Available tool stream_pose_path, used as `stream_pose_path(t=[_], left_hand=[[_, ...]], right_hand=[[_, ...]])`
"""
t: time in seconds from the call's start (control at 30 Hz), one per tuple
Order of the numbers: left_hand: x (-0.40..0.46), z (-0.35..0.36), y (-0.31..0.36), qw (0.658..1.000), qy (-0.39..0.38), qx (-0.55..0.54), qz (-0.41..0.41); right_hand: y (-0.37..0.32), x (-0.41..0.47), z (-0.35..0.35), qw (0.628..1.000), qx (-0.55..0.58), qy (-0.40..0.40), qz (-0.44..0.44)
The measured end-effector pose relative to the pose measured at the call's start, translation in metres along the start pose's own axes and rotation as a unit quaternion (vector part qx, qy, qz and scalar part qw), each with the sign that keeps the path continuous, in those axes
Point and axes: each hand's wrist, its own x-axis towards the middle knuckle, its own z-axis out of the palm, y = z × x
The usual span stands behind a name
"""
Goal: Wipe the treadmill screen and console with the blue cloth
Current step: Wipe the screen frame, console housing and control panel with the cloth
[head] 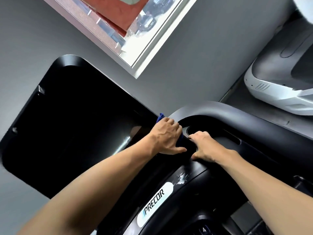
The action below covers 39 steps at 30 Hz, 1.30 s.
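Note:
The treadmill's black screen (pixel 71 126) fills the left half of the tilted view. Its dark console (pixel 245 126) curves away to the right, with a cup recess and a slot. My left hand (pixel 166 137) lies palm down at the screen's lower right corner and presses the blue cloth (pixel 160 117) against it. Only a corner of the cloth pokes out above my fingers, and a dark fold shows under my palm. My right hand (pixel 205 146) rests on the console edge just right of the left hand, fingers curled over the rim, holding no object.
A white PRECOR label (pixel 155 203) sits on the console's lower rim, with white smears (pixel 181 178) just above it. A window (pixel 125 29) is set in the grey wall behind. Another white and grey machine (pixel 279 78) stands at the upper right.

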Motion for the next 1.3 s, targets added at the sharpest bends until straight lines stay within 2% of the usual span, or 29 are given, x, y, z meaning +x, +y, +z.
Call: stream_pose_path(t=[0.13, 0.23, 0.33, 0.43, 0.53, 0.67, 0.8, 0.9, 1.03, 1.1, 1.17, 1.23, 1.3], left_hand=[[0.005, 0.017, 0.029, 0.999, 0.014, -0.037, 0.008], [0.001, 0.008, 0.003, 0.998, 0.034, -0.052, 0.009], [-0.004, -0.006, -0.037, 0.999, -0.013, -0.018, -0.023], [-0.001, -0.013, -0.049, 0.997, -0.06, -0.013, -0.038], [0.016, -0.012, -0.026, 0.994, -0.097, -0.046, -0.028], [0.035, -0.003, 0.022, 0.987, -0.131, -0.083, 0.035], [0.03, 0.009, 0.023, 0.99, -0.084, -0.081, 0.075], [0.02, 0.015, 0.025, 0.99, -0.008, -0.113, 0.084], [-0.009, 0.019, 0.044, 0.969, 0.108, -0.19, 0.115], [-0.028, 0.028, 0.056, 0.961, 0.154, -0.217, 0.07], [-0.043, 0.03, 0.071, 0.935, 0.16, -0.316, -0.012], [-0.056, 0.023, 0.082, 0.881, 0.18, -0.42, -0.123], [-0.069, 0.013, 0.088, 0.825, 0.215, -0.473, -0.223]], right_hand=[[-0.007, -0.003, 0.001, 0.999, -0.051, 0.006, 0.007], [-0.001, -0.007, 0.0, 0.999, -0.043, 0.006, 0.012], [0.003, -0.011, 0.001, 1.0, -0.028, 0.005, 0.003], [0.003, -0.015, 0.004, 1.0, -0.017, -0.002, -0.015], [0.006, -0.017, 0.002, 1.0, -0.009, -0.007, -0.023], [0.01, -0.018, 0.001, 1.0, 0.0, -0.007, 0.011], [0.015, -0.023, 0.0, 0.999, -0.02, -0.018, 0.022], [0.012, -0.029, -0.004, 0.999, -0.037, -0.028, 0.028], [0.007, -0.035, -0.012, 0.997, -0.064, -0.033, 0.022], [0.001, -0.038, -0.018, 0.998, -0.054, -0.015, 0.007], [-0.008, -0.039, -0.022, 1.0, -0.006, 0.011, -0.026], [-0.019, -0.039, -0.025, 0.996, 0.051, 0.02, -0.065], [-0.029, -0.039, -0.024, 0.991, 0.097, 0.014, -0.093]])
